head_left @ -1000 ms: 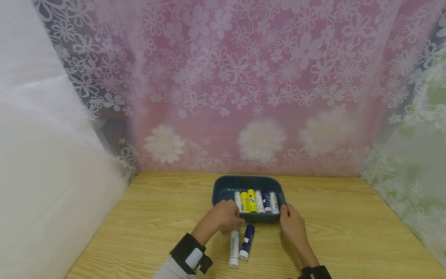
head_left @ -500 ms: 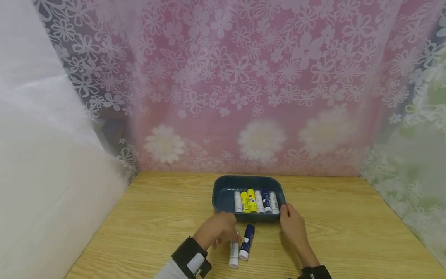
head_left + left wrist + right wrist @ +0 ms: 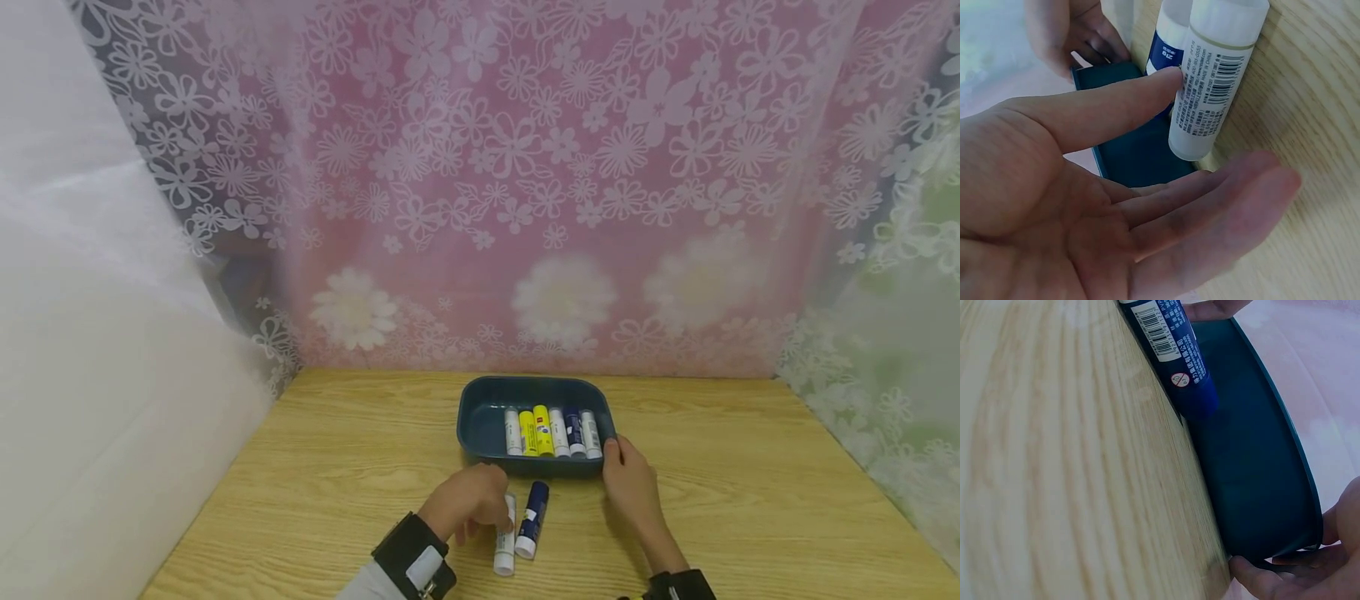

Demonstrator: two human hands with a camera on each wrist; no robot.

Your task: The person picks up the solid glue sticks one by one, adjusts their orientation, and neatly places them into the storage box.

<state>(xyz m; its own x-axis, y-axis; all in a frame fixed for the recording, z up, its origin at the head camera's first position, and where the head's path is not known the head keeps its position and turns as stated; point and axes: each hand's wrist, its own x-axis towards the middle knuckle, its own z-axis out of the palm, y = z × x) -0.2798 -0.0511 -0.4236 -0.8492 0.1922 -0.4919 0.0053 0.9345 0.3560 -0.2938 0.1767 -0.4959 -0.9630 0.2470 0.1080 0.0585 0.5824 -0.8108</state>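
Two glue sticks lie side by side on the table in front of the dark teal tray (image 3: 480,417): a white glue stick (image 3: 505,550) and a navy blue glue stick (image 3: 534,517). My left hand (image 3: 471,500) is over the white one. In the left wrist view, its thumb (image 3: 1129,103) reaches to the edge of the white glue stick's label, while the other fingers stretch out beyond its end. My right hand (image 3: 633,487) grips the tray's front right corner, thumb at the rim and fingers beneath, as the right wrist view shows.
Inside the tray, several white, yellow and navy glue sticks lie in a row, such as a yellow glue stick (image 3: 543,432). The wood-grain table (image 3: 337,467) ends at a pink flowered curtain (image 3: 525,167), with a white sheet (image 3: 112,375) along the left.
My left hand has drawn back from the tray's front edge toward me, down over the white glue stick. My right hand has kept its hold on the tray; the glue sticks lie as before.
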